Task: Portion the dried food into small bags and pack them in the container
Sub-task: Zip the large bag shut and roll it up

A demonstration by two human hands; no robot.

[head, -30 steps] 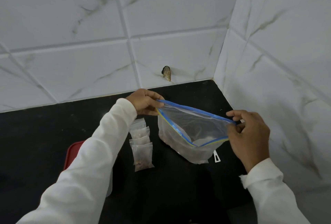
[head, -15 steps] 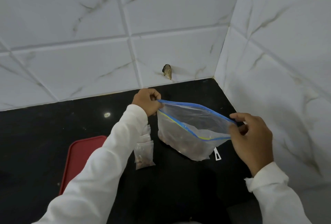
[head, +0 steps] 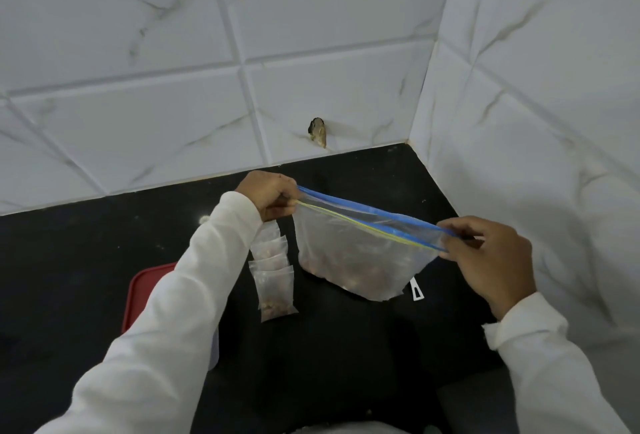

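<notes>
Plastic of a large clear zip bag [head: 363,253] is held stretched over the black countertop [head: 69,260], mouth upward, its blue-and-yellow zip edge running long from upper left to lower right with the strips nearly together and dried food [head: 336,270] gathered in the hanging bottom. The left corner is pinched in the curled fingers of the left hand [head: 268,196], the right corner between thumb and fingers of the right hand [head: 491,257]. A row of small filled bags [head: 273,281] is laid just beside the left sleeve [head: 194,295], by which a red lid [head: 145,291] is partly hidden, and a small white tag [head: 416,289] is seen at the bag's lower right corner.
</notes>
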